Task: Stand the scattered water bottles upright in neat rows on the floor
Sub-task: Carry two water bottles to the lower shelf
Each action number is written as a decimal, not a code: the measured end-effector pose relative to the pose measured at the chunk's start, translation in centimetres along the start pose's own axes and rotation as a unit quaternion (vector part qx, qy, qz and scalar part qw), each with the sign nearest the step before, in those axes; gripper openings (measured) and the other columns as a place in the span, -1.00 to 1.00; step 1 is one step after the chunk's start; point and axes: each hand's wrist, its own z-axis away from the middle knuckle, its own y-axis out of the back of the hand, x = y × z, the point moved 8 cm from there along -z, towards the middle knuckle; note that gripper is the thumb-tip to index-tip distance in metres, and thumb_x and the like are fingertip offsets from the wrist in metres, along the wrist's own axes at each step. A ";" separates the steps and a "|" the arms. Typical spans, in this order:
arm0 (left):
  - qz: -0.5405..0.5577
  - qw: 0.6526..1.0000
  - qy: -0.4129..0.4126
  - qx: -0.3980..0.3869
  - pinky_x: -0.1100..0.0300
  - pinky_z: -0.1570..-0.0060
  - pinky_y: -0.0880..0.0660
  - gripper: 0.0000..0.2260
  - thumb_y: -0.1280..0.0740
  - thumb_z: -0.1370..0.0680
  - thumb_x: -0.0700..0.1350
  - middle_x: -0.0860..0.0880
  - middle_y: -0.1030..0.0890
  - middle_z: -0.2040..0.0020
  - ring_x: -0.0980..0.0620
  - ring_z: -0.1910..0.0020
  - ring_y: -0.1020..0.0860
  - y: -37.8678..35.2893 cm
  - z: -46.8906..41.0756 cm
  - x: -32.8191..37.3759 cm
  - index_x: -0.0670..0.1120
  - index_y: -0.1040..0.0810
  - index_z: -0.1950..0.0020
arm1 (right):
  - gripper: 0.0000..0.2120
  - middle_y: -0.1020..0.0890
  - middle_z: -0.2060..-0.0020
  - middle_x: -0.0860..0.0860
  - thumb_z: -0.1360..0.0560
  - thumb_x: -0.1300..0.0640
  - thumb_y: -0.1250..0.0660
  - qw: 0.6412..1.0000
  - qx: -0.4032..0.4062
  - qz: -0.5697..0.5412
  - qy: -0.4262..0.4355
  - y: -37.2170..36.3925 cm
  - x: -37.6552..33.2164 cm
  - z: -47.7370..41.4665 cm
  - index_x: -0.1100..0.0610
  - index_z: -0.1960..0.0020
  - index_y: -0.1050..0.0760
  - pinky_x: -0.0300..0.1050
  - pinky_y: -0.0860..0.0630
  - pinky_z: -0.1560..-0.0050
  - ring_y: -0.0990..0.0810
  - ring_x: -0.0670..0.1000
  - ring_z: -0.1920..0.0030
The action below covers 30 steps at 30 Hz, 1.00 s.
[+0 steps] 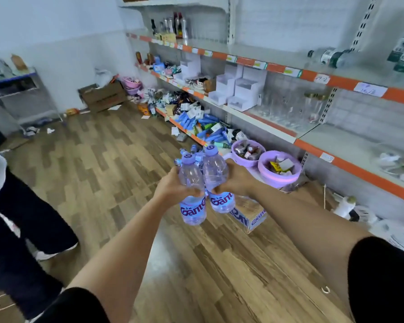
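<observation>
Head view: two bottles carried upright at frame centre, above the floor (117, 164).

The left hand (173, 190) wraps its grip around the left bottle (193, 194); the right hand (237, 180) grips the right bottle (217, 180), the two bottles touching. More purple caps (193, 149) show just behind them. Step in hand, by judgement: transport; the next move calls for lowering both beside that group, bases flat. Labels read "Gante", partly hidden; a box (254, 217) lower right bears similar lettering.
</observation>
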 end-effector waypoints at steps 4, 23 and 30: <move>0.024 1.000 0.011 -0.006 0.13 0.00 -0.49 -0.38 -0.58 -0.25 -0.03 0.00 -0.57 -0.09 -0.03 -0.07 -0.56 1.6 -7.5 -1.4 -0.08 -0.43 -0.23 | -0.14 -0.62 -0.09 0.03 -0.01 -0.10 -0.51 0.999 -0.028 -0.010 -0.022 -1.0 -0.6 -7.0 0.10 -0.27 -0.40 0.10 -0.58 -0.11 -0.61 0.09 -0.12; -0.126 0.970 -0.068 -0.197 0.06 0.00 -0.56 -0.31 -0.60 -0.11 0.14 0.01 -0.61 -0.04 -0.02 -0.03 -0.59 4.5 -44.2 -3.6 -0.07 -0.47 -0.14 | -0.29 -0.56 -0.17 0.07 -0.29 0.06 -0.55 0.976 0.104 -0.047 -0.187 -3.6 0.6 -35.9 0.18 -0.33 -0.33 -0.19 -0.33 0.07 -0.55 0.08 -0.15; -0.155 0.942 -0.095 -0.282 0.07 -0.11 -0.49 -0.16 -0.62 -0.19 0.05 -0.02 -0.56 -0.21 -0.07 -0.18 -0.53 -1.0 -54.2 -3.4 -0.11 -0.34 -0.36 | -0.16 -0.59 -0.11 0.03 -0.09 0.00 -0.59 0.937 0.170 -0.136 -0.273 -3.8 7.6 -43.5 0.16 -0.30 -0.37 -0.04 -0.55 -0.09 -0.58 0.09 -0.14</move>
